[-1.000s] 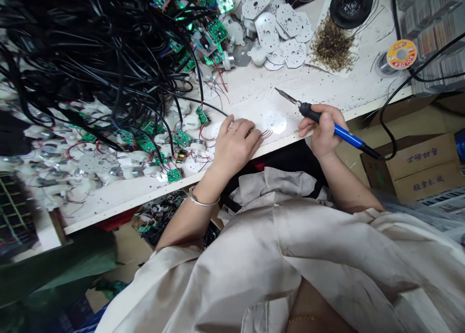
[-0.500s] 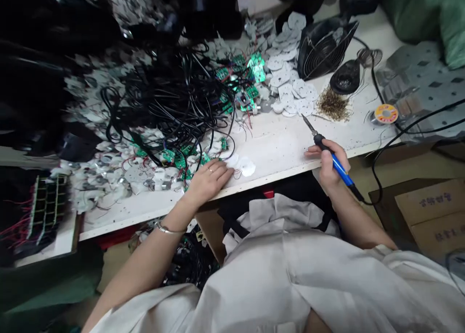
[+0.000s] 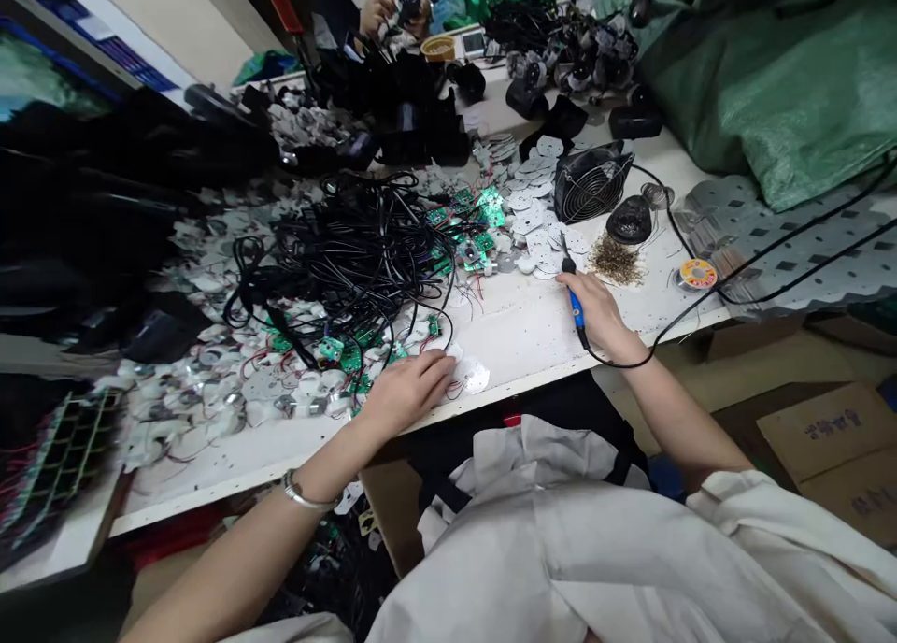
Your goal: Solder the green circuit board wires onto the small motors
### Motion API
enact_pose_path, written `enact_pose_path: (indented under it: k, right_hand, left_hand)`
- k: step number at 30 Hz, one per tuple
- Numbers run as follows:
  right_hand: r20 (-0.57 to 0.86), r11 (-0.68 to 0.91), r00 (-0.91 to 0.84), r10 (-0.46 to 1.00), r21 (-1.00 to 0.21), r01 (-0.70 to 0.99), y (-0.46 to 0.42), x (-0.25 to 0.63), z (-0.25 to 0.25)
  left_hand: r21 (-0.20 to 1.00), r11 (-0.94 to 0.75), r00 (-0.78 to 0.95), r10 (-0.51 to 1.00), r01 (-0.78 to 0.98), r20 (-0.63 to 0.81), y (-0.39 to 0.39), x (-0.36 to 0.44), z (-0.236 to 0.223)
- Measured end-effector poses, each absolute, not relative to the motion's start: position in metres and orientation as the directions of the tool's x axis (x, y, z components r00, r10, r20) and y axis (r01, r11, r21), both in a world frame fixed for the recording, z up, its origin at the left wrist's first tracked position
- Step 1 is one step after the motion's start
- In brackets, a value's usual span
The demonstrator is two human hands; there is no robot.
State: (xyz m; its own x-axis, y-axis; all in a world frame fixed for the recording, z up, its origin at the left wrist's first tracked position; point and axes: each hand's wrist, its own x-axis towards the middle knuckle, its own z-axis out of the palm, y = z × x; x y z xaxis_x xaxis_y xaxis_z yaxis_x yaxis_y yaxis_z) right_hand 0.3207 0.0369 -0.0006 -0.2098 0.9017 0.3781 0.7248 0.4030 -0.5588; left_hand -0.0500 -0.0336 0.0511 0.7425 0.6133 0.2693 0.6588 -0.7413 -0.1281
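Observation:
My right hand [image 3: 601, 314] is closed around a soldering iron [image 3: 576, 308] with a blue and black handle. The iron's tip points away from me, over the edge of a pile of white discs [image 3: 538, 218]. At the front of the bench, my left hand [image 3: 406, 392] is bent with its fingers together, and its fingertips are hidden. Beside those fingers lie a white disc [image 3: 476, 376] and thin wires. Green circuit boards [image 3: 363, 342] and a tangle of black cables [image 3: 350, 250] lie just beyond the left hand.
A black fan [image 3: 594, 185], an iron stand [image 3: 629, 221], brown shavings [image 3: 617, 258] and a solder spool [image 3: 696, 275] occupy the right side. The iron's cord [image 3: 673, 330] runs rightward across the bench edge. Another person's hands [image 3: 378, 9] are at the far side.
The view has tilted up, showing more of the far side. My right hand has moved forward and left with the soldering iron, towards the white discs. My left hand stays near the same disc, fingers more bent.

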Motion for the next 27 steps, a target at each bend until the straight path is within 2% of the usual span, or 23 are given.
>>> enact_pose_path:
  k: [4, 7, 12, 15, 18, 23, 24, 27]
  right_hand:
    - [0.383, 0.405, -0.198, 0.903, -0.599, 0.691, 0.011, 0.314, -0.004]
    - [0.447, 0.464, -0.230, 0.864, -0.531, 0.709, -0.010, 0.304, -0.007]
    - [0.556, 0.441, -0.152, 0.817, -0.434, 0.786, -0.022, 0.288, -0.011]
    - [0.577, 0.425, -0.130, 0.806, -0.412, 0.806, -0.021, 0.284, -0.009]
    - [0.585, 0.433, -0.130, 0.800, -0.415, 0.800, -0.020, 0.281, -0.008]
    - [0.589, 0.432, -0.096, 0.802, -0.462, 0.774, -0.021, 0.281, -0.007]
    - [0.582, 0.431, -0.094, 0.808, -0.475, 0.767, -0.022, 0.281, -0.007]
    - [0.521, 0.407, -0.093, 0.849, -0.530, 0.744, -0.028, 0.284, -0.005]
  left_hand:
    - [-0.274, -0.751, 0.798, 0.545, 0.601, 0.257, 0.006, -0.011, 0.060]
    - [-0.288, -0.737, 0.791, 0.579, 0.611, 0.197, 0.051, 0.019, 0.064]
    - [-0.257, -0.784, 0.823, 0.515, 0.565, 0.240, 0.106, 0.039, 0.061]
    - [-0.205, -0.794, 0.811, 0.511, 0.573, 0.285, 0.116, 0.034, 0.061]
    - [-0.135, -0.746, 0.731, 0.571, 0.652, 0.374, 0.109, 0.028, 0.067]
    - [0.304, -0.665, 0.443, 0.707, 0.683, 0.551, 0.066, 0.039, 0.062]
    - [0.330, -0.651, 0.416, 0.719, 0.684, 0.557, 0.055, 0.043, 0.057]
    - [0.254, -0.647, 0.465, 0.720, 0.719, 0.516, 0.023, 0.052, 0.042]
